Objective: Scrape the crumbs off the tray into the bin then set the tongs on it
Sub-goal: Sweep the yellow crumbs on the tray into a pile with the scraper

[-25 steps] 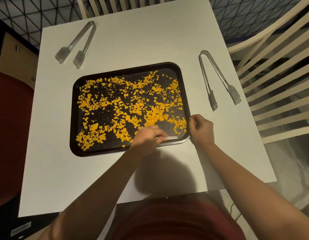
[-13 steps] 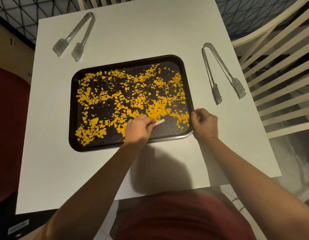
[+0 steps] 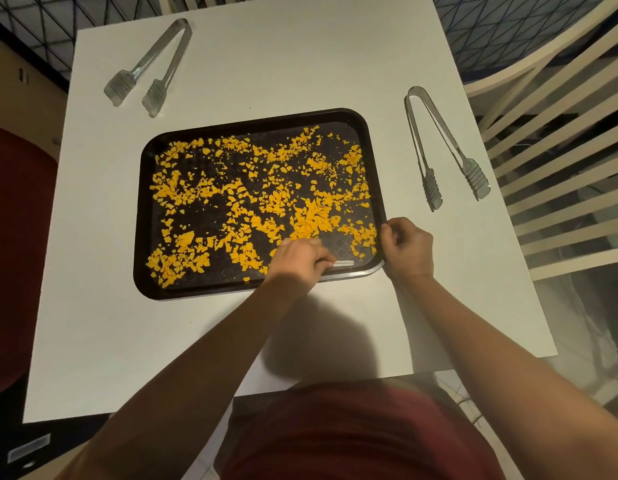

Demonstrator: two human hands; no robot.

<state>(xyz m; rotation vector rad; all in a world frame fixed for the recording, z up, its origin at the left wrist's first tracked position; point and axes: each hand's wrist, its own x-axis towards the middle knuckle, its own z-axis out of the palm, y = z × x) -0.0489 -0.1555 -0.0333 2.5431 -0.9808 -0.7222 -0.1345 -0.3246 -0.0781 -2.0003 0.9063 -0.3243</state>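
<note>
With the crumbed tray (image 3: 377, 174) flat on the surface (image 3: 300, 64), its near right corner pinched by the right hand (image 3: 408, 247), the scraper (image 3: 343, 263) gripped by the left hand (image 3: 300, 259) is best kept flat-edged and drawn steadily, crumbs (image 3: 311, 213) gathered in one heap.

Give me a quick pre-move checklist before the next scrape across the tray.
1. Scraper held: ok, left hand grips the small pale scraper.
2. Tray steadied: ok, right hand pinches the tray rim at its near right corner.
3. Crumbs gathered: not ok, crumbs lie scattered over most of the tray.
4. Bin located: cannot tell, none in view.
5. Tongs clear of tray: ok, right tongs and far-left tongs lie on the table.
</note>
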